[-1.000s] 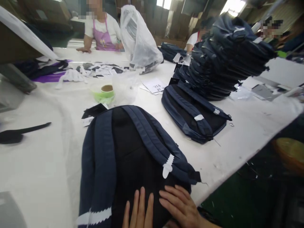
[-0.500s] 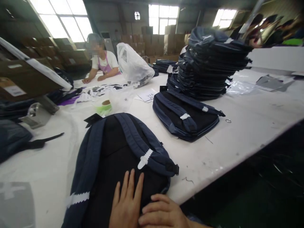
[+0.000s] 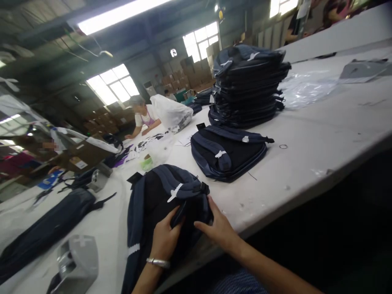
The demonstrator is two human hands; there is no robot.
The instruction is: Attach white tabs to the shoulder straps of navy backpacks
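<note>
A navy and black backpack [image 3: 153, 200] lies back-side up on the white table [image 3: 321, 139], its shoulder straps carrying white zigzag tabs. My left hand [image 3: 165, 239], with a silver bracelet on the wrist, is closed on the bag's lower edge near a strap end. My right hand [image 3: 217, 228] grips the bag's lower right corner, fingers curled onto the fabric. A second flat backpack [image 3: 228, 153] lies further along the table. Behind it stands a tall stack of folded backpacks [image 3: 248, 85].
A long dark bag [image 3: 45, 230] and a grey device [image 3: 78, 261] lie at the left. A green tape roll [image 3: 147, 163], paper tags and a white plastic sack [image 3: 171, 112] lie further back, where a person in a purple apron [image 3: 143, 120] sits. Clear plastic film [image 3: 306, 85] lies at the right.
Both hands went from lying flat on the backpack's black panel to gripping its lower edge. The view has pulled back and tilted, showing more of the hall.
</note>
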